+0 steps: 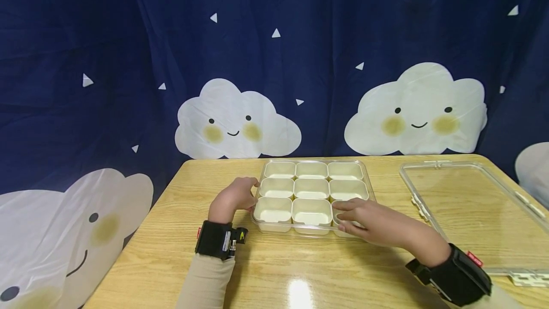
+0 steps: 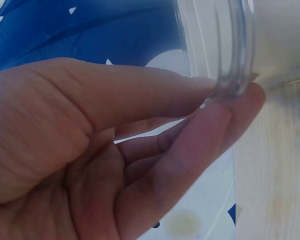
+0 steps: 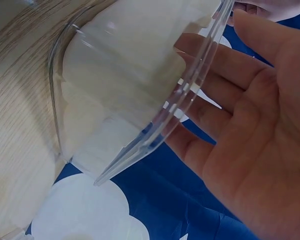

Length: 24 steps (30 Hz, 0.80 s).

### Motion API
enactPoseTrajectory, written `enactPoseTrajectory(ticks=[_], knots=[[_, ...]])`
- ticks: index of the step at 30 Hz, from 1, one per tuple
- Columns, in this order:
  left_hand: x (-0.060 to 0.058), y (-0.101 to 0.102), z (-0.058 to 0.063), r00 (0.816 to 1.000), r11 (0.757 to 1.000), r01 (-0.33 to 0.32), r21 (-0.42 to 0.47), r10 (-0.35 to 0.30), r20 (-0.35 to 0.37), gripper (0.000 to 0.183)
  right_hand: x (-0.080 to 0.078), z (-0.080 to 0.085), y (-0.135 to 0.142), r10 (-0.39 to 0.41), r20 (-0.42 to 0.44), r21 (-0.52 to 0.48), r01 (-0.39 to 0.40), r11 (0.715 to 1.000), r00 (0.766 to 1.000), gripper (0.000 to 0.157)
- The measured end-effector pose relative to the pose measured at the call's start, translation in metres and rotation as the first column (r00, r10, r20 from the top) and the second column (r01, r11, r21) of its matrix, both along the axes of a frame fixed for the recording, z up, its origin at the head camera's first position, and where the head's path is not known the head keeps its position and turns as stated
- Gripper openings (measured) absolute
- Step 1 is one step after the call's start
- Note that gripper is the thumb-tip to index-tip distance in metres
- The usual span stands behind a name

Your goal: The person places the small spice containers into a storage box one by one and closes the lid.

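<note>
A shallow clear plastic box (image 1: 296, 226) sits on the table, filled with rows of cream rounded cups (image 1: 274, 216). At its left side, my left hand (image 1: 233, 199) pinches the box's clear rim (image 2: 235, 55) between thumb and fingertips. My right hand (image 1: 372, 220) reaches over the front right corner, its fingers spread above the front right cup (image 1: 338, 218) and partly covering it. Seen from the right wrist, those fingers (image 3: 210, 112) pass behind the clear rim (image 3: 190, 85), relaxed, with the thumb apart from them. The cups visible in the head view hold nothing.
A clear lid (image 1: 418, 199) with side clips lies flat at the right of the wooden table (image 1: 266, 271). Behind the table hangs a dark blue curtain (image 1: 317, 61) with smiling clouds and small white triangles.
</note>
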State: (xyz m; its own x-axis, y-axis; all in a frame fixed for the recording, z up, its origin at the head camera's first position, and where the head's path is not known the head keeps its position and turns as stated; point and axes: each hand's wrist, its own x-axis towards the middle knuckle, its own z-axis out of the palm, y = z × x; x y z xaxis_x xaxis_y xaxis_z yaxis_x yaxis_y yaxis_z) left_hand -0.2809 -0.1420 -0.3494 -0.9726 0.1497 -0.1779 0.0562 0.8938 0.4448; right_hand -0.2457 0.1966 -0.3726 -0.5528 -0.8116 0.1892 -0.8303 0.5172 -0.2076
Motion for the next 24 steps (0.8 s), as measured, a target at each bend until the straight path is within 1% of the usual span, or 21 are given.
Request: enactPoseTrajectory(ticks=[3, 8, 14, 17, 20, 22, 24], knots=[[0.0, 0.0, 0.001, 1.0, 1.0, 0.003, 0.004, -0.003, 0.002, 0.046, 0.0, 0.0, 0.0, -0.005, -0.008, 0.008, 0.005, 1.0, 1.0, 0.03], [0.0, 0.0, 0.001, 1.0, 1.0, 0.01, 0.003, -0.01, -0.002, 0.046, -0.002, -0.002, 0.001, 0.012, -0.045, 0.008, -0.012, 1.0, 0.999, 0.025], [0.001, 0.001, 0.001, 1.0, 1.0, 0.001, -0.001, -0.001, -0.002, 0.047, -0.004, -0.003, 0.002, 0.027, -0.067, 0.009, -0.026, 1.0, 0.997, 0.027], [0.0, 0.001, 0.001, 1.0, 1.0, -0.001, -0.014, 0.0, -0.012, 0.049, -0.005, -0.006, 0.001, 0.014, -0.091, 0.001, -0.014, 1.0, 0.996, 0.025], [-0.002, 0.001, -0.001, 0.999, 0.999, -0.001, -0.036, 0.0, -0.043, 0.048, -0.008, -0.01, 0.0, -0.036, -0.143, -0.016, 0.034, 0.999, 0.989, 0.023], [-0.004, 0.002, -0.004, 0.995, 0.998, 0.005, -0.057, -0.011, -0.104, 0.044, -0.01, -0.013, -0.002, -0.081, -0.196, -0.039, 0.075, 0.996, 0.977, 0.022], [-0.006, 0.002, -0.007, 0.987, 0.999, -0.003, -0.049, -0.005, -0.161, 0.041, -0.013, -0.015, -0.003, -0.131, -0.258, -0.07, 0.117, 0.991, 0.957, 0.023]])
